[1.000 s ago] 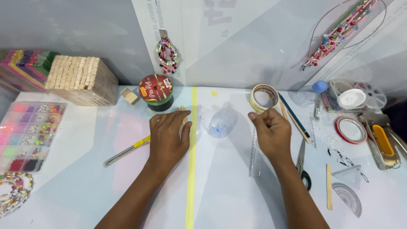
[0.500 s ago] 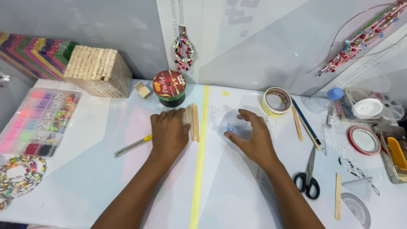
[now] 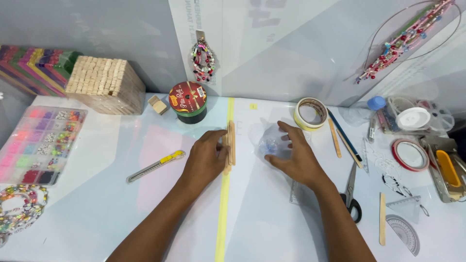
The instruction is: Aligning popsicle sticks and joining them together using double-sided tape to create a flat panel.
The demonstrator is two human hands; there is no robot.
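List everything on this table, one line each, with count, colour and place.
Stick stack: one, tan, far left.
Foam sheets: one pile, multicoloured, far left corner.
Bead box: one, clear with coloured beads, left edge.
Cutter: one, yellow and silver, left of centre.
Ribbon roll: one, red and green, far centre.
Tape: one roll, cream, right of centre.
Scissors: one pair, black handles, right.
Stapler: one, silver and orange, right edge.
Protractor: one, clear, near right.
Sticks: two or so, wood, on the yellow stripe.
Clear cup: one, centre.
Left hand: on the sticks.
Right hand: around the clear cup.
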